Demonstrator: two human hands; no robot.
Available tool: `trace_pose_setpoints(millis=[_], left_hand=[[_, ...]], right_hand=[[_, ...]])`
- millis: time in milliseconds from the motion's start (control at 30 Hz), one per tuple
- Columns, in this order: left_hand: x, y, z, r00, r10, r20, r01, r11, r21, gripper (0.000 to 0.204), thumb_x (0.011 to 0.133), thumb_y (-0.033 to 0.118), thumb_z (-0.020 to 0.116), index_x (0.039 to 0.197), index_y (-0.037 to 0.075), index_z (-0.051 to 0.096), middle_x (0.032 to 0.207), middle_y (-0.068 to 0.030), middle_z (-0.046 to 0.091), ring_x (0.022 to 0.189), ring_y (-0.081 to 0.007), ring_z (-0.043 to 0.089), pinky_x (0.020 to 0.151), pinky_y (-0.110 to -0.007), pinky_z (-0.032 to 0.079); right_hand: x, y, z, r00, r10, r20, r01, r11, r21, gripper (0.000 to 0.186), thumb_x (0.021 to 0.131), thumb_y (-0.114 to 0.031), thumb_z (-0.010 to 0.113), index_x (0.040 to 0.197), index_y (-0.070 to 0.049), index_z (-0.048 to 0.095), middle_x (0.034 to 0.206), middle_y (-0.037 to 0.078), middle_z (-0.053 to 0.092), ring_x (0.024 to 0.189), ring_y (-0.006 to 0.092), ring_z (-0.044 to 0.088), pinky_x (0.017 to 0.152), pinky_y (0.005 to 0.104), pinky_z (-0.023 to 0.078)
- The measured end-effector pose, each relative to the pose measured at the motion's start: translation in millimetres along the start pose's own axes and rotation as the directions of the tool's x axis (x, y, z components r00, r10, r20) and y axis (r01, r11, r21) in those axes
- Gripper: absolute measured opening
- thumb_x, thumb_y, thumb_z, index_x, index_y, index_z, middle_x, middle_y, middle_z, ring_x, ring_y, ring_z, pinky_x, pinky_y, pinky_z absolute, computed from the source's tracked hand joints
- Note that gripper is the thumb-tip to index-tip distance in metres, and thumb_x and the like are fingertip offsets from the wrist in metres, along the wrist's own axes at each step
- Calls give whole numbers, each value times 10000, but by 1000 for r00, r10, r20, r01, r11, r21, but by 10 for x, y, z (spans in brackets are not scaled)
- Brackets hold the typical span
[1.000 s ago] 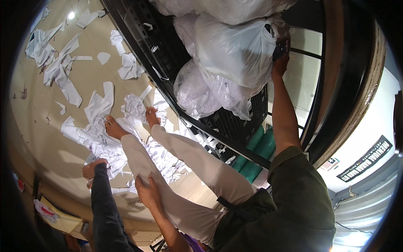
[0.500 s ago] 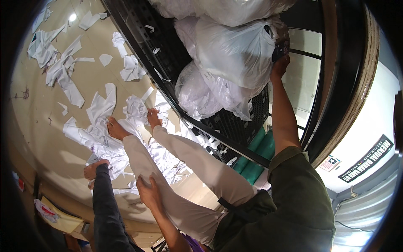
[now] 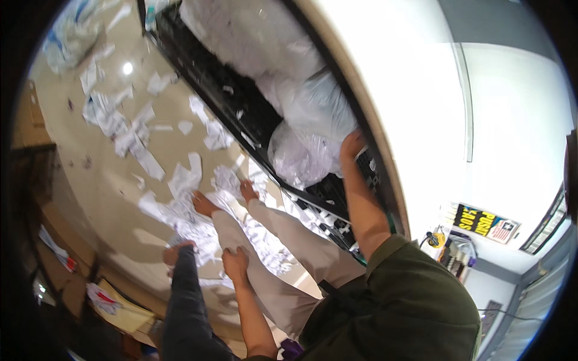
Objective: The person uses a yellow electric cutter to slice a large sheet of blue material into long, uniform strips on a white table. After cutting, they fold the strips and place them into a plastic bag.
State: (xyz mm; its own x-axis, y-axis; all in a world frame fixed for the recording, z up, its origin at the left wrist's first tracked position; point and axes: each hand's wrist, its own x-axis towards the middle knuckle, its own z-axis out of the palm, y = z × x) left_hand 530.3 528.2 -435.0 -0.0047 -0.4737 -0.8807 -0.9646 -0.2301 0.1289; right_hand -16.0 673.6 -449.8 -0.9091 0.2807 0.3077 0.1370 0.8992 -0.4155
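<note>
My right hand (image 3: 353, 144) reaches forward into a black shelf unit, against the edge of a white plastic bag (image 3: 319, 105). Its fingers are mostly hidden there, so what they hold does not show. Below that bag sits a clear plastic bag (image 3: 304, 156) with pale contents. My left hand (image 3: 235, 263) rests on the shin of my beige trouser leg, with nothing in it and the fingers laid over the cloth. White fabric scraps (image 3: 195, 225) lie piled around my bare feet.
The black shelf frame (image 3: 241, 139) runs diagonally beside my legs. Another person's dark-trousered leg (image 3: 183, 295) stretches along my left. More white scraps (image 3: 135, 141) and a bulging plastic bag (image 3: 72, 42) lie on the tiled floor. Cardboard (image 3: 123, 304) stands at lower left.
My view has swung right and the scene has shifted. The dark, phone-like object that was at my right hand no longer shows. My left hand stays on my leg.
</note>
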Motion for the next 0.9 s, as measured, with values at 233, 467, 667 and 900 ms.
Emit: trace_pose_setpoints(millis=[233,467,667,900], left_hand=[[-130,-515,99,924,353,-148,-371,921,-117,625,913,355,610,1299,-133,552,1246,-331,620,1171,-470,599,1027,-481,471],[-288,-290,-1025,878,440,187,-446,895,-12,566,914,325,676,1269,-104,578,1076,-258,686,996,-366,670,854,-435,526],[211,187,-1858,835,538,115,-548,831,93,378,909,300,692,1127,-6,655,723,-80,624,593,-167,601,454,-324,443],[192,1016,-2633,810,586,18,-580,797,169,430,912,304,685,1180,-31,649,813,-111,665,658,-194,645,499,-340,484]], right_hand=[[-2597,-568,-1797,669,-255,698,161,967,199,563,1018,-177,528,1493,36,315,1331,316,543,1227,487,541,1035,511,442],[-2463,-1271,-3774,57,-491,869,93,869,485,473,995,-242,560,1405,-23,477,1256,229,625,1147,398,615,978,492,488],[-1510,-1522,-4572,427,-517,742,177,852,492,401,964,-322,579,1238,-35,637,971,195,721,905,371,703,819,454,549],[251,-812,-4895,957,-104,269,29,963,269,296,897,-153,668,1178,-58,664,1011,135,713,885,290,709,795,408,557]])
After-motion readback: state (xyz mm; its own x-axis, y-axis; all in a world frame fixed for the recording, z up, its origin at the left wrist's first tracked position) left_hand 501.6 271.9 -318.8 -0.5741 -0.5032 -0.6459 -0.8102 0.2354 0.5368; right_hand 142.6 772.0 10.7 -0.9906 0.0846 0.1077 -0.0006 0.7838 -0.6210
